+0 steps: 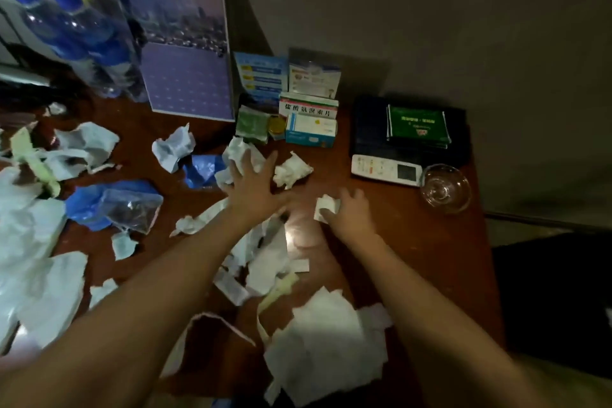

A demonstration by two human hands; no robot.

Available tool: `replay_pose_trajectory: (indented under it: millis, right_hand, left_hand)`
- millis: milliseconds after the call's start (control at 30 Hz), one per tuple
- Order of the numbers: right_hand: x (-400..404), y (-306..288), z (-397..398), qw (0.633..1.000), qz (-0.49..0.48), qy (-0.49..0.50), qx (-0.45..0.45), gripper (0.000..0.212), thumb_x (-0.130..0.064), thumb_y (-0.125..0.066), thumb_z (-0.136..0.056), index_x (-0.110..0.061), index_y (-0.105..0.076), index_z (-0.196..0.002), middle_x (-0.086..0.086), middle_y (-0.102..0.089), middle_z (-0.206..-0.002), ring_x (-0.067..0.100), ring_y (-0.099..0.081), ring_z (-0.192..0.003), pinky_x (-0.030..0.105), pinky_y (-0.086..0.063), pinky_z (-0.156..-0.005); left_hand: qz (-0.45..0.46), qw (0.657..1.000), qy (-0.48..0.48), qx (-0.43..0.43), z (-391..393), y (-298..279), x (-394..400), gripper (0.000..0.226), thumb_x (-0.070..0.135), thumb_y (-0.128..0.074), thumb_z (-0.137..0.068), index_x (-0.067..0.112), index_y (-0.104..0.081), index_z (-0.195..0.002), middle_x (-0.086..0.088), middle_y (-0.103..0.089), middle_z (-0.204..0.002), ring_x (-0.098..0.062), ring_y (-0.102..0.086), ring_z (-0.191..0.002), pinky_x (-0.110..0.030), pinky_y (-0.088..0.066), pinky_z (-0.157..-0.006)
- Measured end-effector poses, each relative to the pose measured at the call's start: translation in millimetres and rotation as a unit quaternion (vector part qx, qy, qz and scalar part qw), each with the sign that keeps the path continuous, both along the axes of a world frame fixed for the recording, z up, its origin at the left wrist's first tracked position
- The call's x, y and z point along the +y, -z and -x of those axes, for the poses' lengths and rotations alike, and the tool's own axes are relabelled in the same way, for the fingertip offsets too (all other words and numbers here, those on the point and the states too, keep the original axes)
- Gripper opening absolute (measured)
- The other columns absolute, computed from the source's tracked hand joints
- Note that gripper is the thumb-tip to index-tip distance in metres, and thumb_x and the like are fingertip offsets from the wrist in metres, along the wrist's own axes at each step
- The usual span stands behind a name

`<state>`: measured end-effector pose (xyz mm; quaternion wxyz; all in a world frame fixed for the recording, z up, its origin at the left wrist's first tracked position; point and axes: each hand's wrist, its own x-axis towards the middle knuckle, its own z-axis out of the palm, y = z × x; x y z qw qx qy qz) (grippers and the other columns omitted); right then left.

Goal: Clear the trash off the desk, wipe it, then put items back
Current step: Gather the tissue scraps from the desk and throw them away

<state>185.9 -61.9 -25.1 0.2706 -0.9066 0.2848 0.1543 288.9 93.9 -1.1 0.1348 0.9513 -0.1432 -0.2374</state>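
Observation:
The brown desk (427, 242) is littered with crumpled white tissues, torn paper and blue plastic scraps. My left hand (253, 184) reaches forward with fingers spread, touching a crumpled white tissue (239, 151). A second tissue ball (291, 170) lies just right of its thumb. My right hand (351, 210) grips a small white paper wad (326, 205) on the desk. A large flat white tissue (328, 344) lies near the front edge between my forearms. More torn paper (265, 262) lies under my left forearm.
Medicine boxes (309, 117) stand at the back centre beside a calendar (185, 53) and blue-capped water bottles (76, 30). A dark notebook with a green packet (417, 124), a white remote (384, 169) and a glass bowl (445, 187) sit at right. White and blue bags (112, 202) crowd the left.

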Motion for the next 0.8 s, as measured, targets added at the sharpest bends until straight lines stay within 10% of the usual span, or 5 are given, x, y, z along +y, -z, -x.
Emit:
replay_pose_trajectory:
  millis: [300,500,800]
  right_hand:
    - [25.0,22.9,-20.5,0.990,0.073,0.108,0.060,0.052,-0.041,-0.055,-0.092,-0.019,-0.038,-0.137,0.012,-0.030,-0.138,0.032,-0.028,-0.129,0.046,-0.034,-0.101]
    - [18.6,26.6,-22.4,0.992,0.029,0.119,0.015,0.035,-0.017,-0.049,-0.096,-0.013,-0.045,-0.130,0.013,-0.037,-0.133,0.030,-0.035,-0.123,0.036,-0.036,-0.100]
    - [13.0,32.9,-15.9,0.986,-0.023,0.147,-0.069,0.031,0.006,-0.046,-0.090,-0.004,-0.054,-0.118,0.014,-0.045,-0.122,0.028,-0.050,-0.105,0.020,-0.035,-0.081]
  left_hand:
    - [-0.006,0.997,0.065,0.033,-45.1,38.2,-11.9,0.061,0.068,-0.045,-0.084,0.038,-0.044,-0.137,-0.009,0.000,-0.158,-0.041,0.007,-0.143,-0.061,-0.007,-0.113]
    - [-0.074,0.992,0.092,-0.047,-38.6,47.5,-24.4,0.049,0.053,-0.046,-0.092,0.014,-0.063,-0.116,-0.014,-0.043,-0.129,-0.036,-0.034,-0.122,-0.047,-0.033,-0.098]
    - [0.155,0.987,0.035,-0.024,-36.4,53.0,-18.5,0.022,0.004,-0.062,-0.083,-0.005,-0.054,-0.102,-0.022,-0.040,-0.124,-0.035,-0.050,-0.103,-0.032,-0.040,-0.083]
